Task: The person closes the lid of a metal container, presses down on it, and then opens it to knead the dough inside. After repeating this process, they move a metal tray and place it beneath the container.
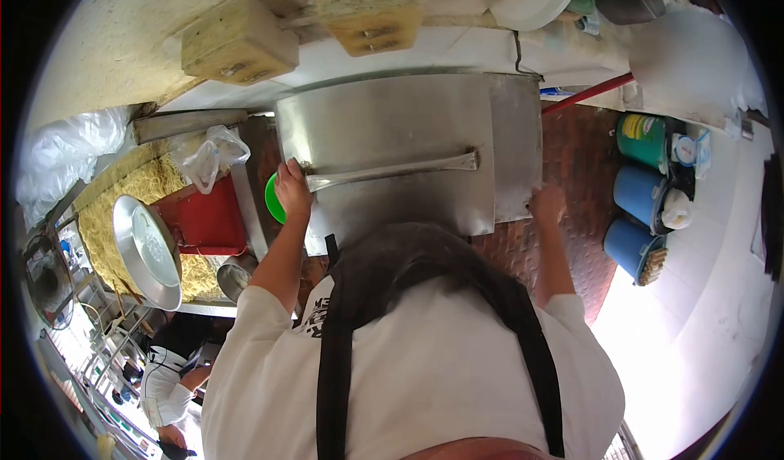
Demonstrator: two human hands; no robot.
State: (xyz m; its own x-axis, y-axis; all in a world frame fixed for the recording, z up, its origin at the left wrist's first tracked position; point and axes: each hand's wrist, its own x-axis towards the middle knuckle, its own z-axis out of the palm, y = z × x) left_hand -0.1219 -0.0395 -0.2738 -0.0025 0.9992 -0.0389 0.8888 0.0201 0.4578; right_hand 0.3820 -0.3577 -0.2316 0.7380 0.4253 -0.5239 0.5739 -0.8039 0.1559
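A wide stainless steel panel (384, 125) with a long metal bar handle (396, 171) is in front of my body. My left hand (292, 190) is closed around the panel's left edge, by the handle's left end. On the right, a second steel panel (517, 149) shows beside the first, partly overlapped by it. My right hand (547, 205) has curled fingers at this second panel's lower right edge. What lies under the panels is hidden. A bright green round container (274, 198) shows partly behind my left hand.
To the left are noodles (106, 182), a red tray (216, 219), a large metal bowl (126, 252) and plastic bags (216, 154). Another person (167, 378) stands lower left. Green (641, 140) and blue buckets (637, 197) line the right wall. A red pole (588, 94) slants behind the panels.
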